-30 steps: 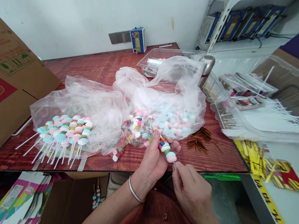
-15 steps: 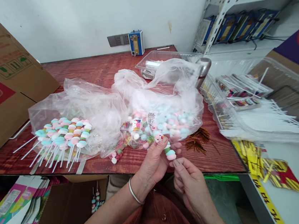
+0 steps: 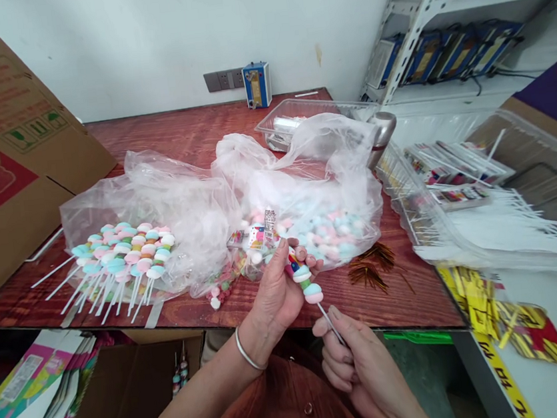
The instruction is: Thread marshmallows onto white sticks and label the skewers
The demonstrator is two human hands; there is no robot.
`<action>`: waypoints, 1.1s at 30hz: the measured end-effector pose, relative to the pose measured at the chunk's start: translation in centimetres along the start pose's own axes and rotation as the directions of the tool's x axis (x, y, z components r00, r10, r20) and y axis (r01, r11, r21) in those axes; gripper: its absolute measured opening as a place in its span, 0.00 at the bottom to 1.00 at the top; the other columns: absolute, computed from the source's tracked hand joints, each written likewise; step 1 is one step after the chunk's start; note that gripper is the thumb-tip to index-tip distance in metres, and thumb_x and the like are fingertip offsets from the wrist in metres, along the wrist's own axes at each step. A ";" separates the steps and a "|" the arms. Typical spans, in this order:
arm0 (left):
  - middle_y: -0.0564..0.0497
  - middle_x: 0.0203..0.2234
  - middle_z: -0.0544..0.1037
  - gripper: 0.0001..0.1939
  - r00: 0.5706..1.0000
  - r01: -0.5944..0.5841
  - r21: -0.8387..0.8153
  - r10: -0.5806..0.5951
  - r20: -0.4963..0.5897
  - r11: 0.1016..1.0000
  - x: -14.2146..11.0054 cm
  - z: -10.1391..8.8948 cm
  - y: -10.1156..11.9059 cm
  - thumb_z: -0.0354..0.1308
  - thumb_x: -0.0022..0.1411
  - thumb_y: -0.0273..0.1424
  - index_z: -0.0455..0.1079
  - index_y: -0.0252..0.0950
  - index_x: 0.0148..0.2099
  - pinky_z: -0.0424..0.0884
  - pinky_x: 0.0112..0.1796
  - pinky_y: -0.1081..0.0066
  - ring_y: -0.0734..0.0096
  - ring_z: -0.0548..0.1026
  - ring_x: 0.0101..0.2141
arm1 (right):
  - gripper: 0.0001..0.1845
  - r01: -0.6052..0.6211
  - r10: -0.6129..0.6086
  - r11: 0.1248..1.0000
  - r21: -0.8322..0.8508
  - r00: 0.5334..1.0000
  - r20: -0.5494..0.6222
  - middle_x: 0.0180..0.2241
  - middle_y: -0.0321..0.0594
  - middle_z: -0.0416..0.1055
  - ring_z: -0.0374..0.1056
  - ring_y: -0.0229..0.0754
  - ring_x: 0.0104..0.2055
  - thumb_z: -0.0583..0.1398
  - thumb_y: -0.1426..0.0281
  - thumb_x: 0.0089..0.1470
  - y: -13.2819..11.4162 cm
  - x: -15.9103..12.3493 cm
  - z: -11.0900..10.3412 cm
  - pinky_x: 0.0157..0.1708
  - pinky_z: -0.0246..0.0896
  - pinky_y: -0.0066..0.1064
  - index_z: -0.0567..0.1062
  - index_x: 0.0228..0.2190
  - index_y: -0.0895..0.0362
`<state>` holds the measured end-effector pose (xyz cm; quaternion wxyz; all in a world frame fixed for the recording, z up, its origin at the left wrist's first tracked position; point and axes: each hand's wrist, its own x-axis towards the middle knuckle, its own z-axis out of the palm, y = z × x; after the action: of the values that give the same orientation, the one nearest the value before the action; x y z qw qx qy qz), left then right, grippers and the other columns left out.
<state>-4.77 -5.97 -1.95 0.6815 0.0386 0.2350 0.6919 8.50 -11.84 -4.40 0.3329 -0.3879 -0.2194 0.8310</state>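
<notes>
My left hand (image 3: 278, 286), with a silver bangle at the wrist, is closed round the upper part of a marshmallow skewer (image 3: 307, 286) in pink, blue, white and green. A colourful print shows between the fingers. My right hand (image 3: 348, 355) pinches the skewer's white stick below the sweets. Just beyond the left fingers stands a clear piece with a barcode (image 3: 270, 222); whether it belongs to the skewer I cannot tell. Behind lies a plastic bag of loose pastel marshmallows (image 3: 334, 229). Several finished marshmallow skewers (image 3: 122, 250) lie on another clear bag at the left.
Gold twist ties (image 3: 373, 265) lie right of my hands on the wooden table (image 3: 195, 316). A clear tray of white sticks (image 3: 491, 225) stands farther right, a metal flask (image 3: 383, 133) behind. A cardboard box (image 3: 8, 132) rises at the left; an open box (image 3: 123, 394) sits below the edge.
My right hand has moved down, away from the sweets, and a length of white stick now shows. My left hand has shifted slightly up and left, its fingers curled further round the skewer's top.
</notes>
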 end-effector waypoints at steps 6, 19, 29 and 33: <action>0.57 0.25 0.67 0.10 1.000 0.028 0.013 -0.028 -0.007 1.000 -0.4 0.8 -0.4 0.64 0.61 0.36 0.68 0.35 0.37 0.74 0.39 0.69 0.77 0.70 0.27 | 0.18 0.258 -0.289 0.904 -0.342 0.956 -0.042 0.16 0.26 0.54 0.46 0.29 0.16 0.62 0.54 0.56 0.0 0.3 0.2 0.16 0.45 0.23 0.74 0.28 0.57; 0.55 0.25 0.69 0.09 0.994 0.108 0.000 -0.108 0.029 0.994 -1.0 0.9 -0.9 0.62 0.61 0.34 0.70 0.34 0.39 0.73 0.42 0.67 0.73 0.72 0.29 | 0.18 0.378 -0.467 0.739 -0.558 0.884 -0.020 0.17 0.31 0.60 0.53 0.33 0.17 0.59 0.54 0.58 -0.4 0.5 -0.6 0.18 0.50 0.25 0.75 0.27 0.56; 0.53 0.25 0.71 0.18 0.995 0.099 -0.003 -0.099 0.000 0.995 -1.4 1.4 -0.9 0.60 0.61 0.47 0.70 0.35 0.35 0.74 0.39 0.68 0.70 0.75 0.32 | 0.18 0.097 -0.098 0.989 0.114 0.995 0.010 0.14 0.20 0.45 0.35 0.25 0.13 0.66 0.56 0.53 -0.4 0.3 0.7 0.12 0.37 0.20 0.75 0.28 0.58; 0.51 0.25 0.73 0.19 0.996 0.092 0.152 -0.094 0.006 0.984 -1.6 1.1 -2.1 0.62 0.59 0.47 0.70 0.35 0.32 0.74 0.37 0.67 0.66 0.76 0.34 | 0.20 0.197 -0.197 0.980 -0.010 0.979 -0.045 0.14 0.22 0.48 0.40 0.25 0.14 0.65 0.53 0.53 0.3 0.7 0.6 0.13 0.40 0.20 0.73 0.27 0.58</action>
<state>-2.35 -7.30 -1.38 0.7099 0.0836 0.2839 0.6391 7.60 -11.60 -4.53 0.4175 -0.3839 -0.2515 0.7843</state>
